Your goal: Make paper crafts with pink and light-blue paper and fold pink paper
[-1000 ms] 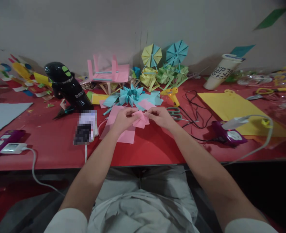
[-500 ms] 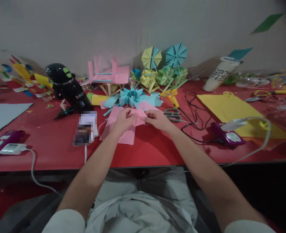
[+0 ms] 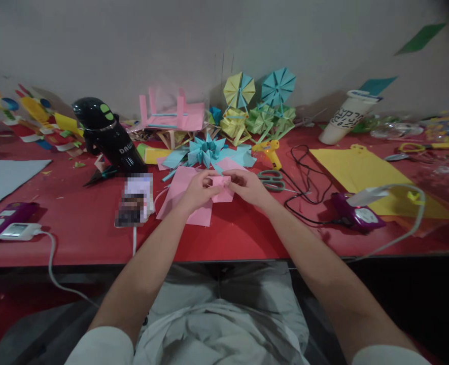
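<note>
Between my two hands is a small folded piece of pink paper (image 3: 221, 194). My left hand (image 3: 200, 188) is closed on its left side, the thumb lying across the front. My right hand (image 3: 249, 186) grips the right side with thumb and fingers. Some fingertips are hidden behind the paper. Under my left hand lies a larger pink paper sheet (image 3: 178, 195) on the red table (image 3: 243, 238). Just beyond the hands sits a blue folded-paper flower (image 3: 206, 151). Grey-handled scissors (image 3: 271, 180) lie right of my right hand.
A yellow glue gun (image 3: 272, 152) trails a black cord to a purple power strip (image 3: 357, 213). At the left stand a black bottle (image 3: 112, 134) and a phone (image 3: 135, 200). Paper umbrellas (image 3: 278, 85), a pink paper model (image 3: 174, 116) and a white cup (image 3: 348, 117) stand at the back.
The pink paper has turned, from a pointed shape to a squarer one facing me. Both thumbs have shifted inward on it, and my right hand has moved slightly closer to the left.
</note>
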Available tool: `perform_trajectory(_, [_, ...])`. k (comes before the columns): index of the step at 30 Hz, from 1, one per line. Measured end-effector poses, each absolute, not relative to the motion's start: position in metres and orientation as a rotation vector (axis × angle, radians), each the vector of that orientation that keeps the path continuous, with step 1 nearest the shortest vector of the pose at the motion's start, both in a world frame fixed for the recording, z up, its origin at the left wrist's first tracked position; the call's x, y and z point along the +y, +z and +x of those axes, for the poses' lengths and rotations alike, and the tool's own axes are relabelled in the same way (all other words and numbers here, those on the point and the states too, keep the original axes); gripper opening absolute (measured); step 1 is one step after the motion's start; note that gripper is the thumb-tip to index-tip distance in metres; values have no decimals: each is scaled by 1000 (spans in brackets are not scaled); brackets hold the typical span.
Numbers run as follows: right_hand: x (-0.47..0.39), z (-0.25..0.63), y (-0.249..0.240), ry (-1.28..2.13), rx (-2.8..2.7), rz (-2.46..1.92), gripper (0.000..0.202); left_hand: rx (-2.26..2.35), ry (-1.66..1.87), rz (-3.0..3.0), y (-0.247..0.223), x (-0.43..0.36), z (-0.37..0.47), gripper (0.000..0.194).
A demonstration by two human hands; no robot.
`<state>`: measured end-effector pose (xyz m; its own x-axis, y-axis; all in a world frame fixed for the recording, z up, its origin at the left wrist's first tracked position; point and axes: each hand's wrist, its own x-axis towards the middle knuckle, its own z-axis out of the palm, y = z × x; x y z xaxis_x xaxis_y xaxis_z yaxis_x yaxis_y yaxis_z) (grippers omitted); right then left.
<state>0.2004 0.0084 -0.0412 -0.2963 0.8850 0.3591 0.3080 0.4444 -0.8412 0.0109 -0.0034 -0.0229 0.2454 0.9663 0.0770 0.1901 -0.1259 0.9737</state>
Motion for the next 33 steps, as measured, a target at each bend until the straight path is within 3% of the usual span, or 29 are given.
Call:
perform_trajectory(6, [7,201,-41,578,-1933,-1015,30,1174,1071,1581,-23,-4,12,34])
perform_trajectory(13, [9,201,-42,490,-1957,-985,26,1159,1080,1507,-32,0,9,44])
perform_trajectory(25, [3,195,-34,600,-1889,-1012,8,1150,1143,1609,-32,3,11,31])
perform_trajectory(33, [3,196,-32,791,-1791,-1063,23,1093,1112,1650,-32,2,11,22])
